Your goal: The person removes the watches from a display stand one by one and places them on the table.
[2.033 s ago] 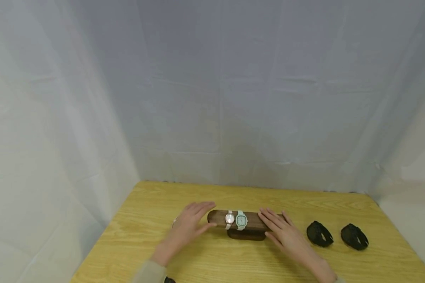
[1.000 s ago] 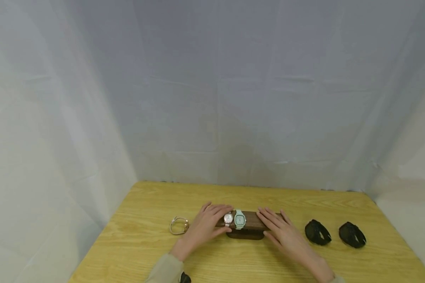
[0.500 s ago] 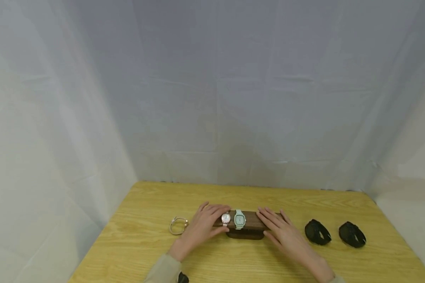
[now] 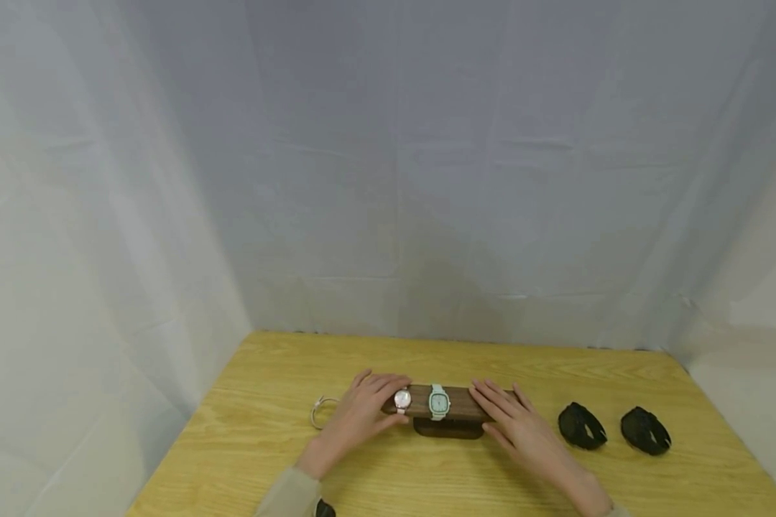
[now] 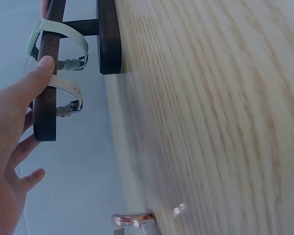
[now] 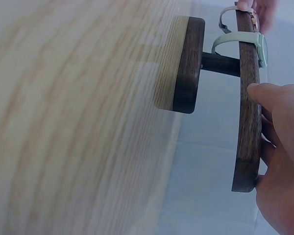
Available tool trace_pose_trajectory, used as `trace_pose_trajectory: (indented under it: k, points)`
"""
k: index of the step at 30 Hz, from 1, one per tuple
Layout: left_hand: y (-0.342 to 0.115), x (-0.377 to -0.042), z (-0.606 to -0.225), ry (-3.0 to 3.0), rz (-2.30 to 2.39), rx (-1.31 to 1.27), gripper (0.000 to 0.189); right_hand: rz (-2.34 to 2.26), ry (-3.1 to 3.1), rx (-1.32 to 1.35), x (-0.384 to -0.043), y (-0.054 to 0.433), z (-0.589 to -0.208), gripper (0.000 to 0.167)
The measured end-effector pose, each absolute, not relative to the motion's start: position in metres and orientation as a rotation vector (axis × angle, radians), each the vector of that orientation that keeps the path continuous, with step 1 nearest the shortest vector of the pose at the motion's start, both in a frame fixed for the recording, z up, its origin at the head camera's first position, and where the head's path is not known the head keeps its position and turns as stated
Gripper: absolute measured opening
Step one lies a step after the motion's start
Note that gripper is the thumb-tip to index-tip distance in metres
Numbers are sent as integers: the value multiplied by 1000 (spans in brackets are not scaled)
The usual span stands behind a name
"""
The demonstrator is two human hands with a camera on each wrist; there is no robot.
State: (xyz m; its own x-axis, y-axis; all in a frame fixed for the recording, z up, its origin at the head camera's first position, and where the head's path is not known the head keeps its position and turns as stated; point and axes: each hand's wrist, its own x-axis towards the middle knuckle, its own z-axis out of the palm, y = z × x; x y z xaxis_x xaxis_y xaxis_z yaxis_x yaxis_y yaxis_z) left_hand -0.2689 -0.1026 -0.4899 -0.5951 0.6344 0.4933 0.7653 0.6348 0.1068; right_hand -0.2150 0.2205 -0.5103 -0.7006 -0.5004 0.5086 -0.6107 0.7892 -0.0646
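Observation:
A dark wooden watch stand (image 4: 462, 405), a bar on a post and flat base, stands on the table. Two watches encircle the bar: one with a white strap and round face (image 4: 402, 399), and one mint green with a squarish face (image 4: 439, 402). My left hand (image 4: 352, 415) pinches the white-strapped watch on the bar, thumb on the near edge and fingers over the far edge. In the left wrist view, the thumb tip overlaps the white strap (image 5: 66, 87), which hangs buckled below the bar. My right hand (image 4: 524, 432) grips the bar's right half between thumb and fingers.
Left of the stand lies a thin metal-band watch (image 4: 319, 411), partly behind my left hand. Two chunky black watches (image 4: 582, 426) lie to the right on the wooden table (image 4: 284, 359). White cloth (image 4: 388, 215) hangs behind and on both sides.
My left hand came onto the bar from the left, then moved back leftward with the white-strapped watch, widening its gap from the mint watch. My right hand stays on the bar.

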Motion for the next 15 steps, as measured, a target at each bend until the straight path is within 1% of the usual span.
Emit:
trace_pose_trajectory:
  k: [7,15]
  points:
    - [-109,-270,-492,-2437,-371,-1078,67,335,-2463,867,-216,221,-510,73]
    - [-117,-268,-489,-2442,-422,-1062,66,351,-2474,860,-216,222,-511,73]
